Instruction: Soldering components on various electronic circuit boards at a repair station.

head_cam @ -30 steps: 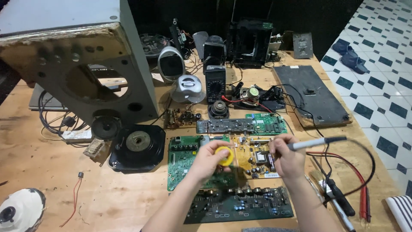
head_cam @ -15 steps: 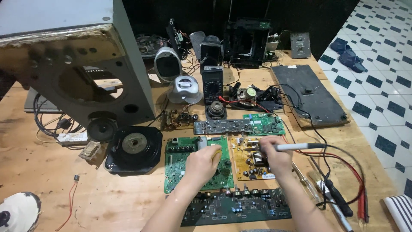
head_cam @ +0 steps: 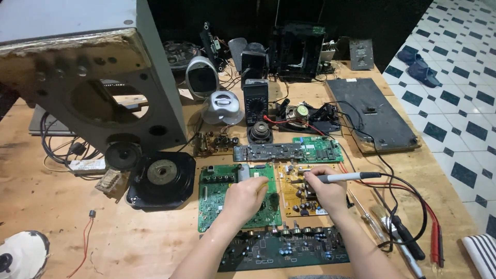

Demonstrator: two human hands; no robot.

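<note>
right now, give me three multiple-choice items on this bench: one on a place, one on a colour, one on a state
1. Where does the left hand rest?
A. on the green circuit board
B. on the black multimeter
C. on the large speaker cabinet

2. What colour is the board under the tip of the tool in the right hand?
A. blue
B. yellow
C. white

3. How does the right hand hold the soldering iron?
A. it lies loose on the wooden table, untouched
B. gripped like a pen, tip down on the board
C. hung by its cable

Answers: 1 A, the left hand lies over the green board's right part. 2 B, the tip meets the yellow circuit board. 3 B, the fingers close round the handle, with the tip on the board.
</note>
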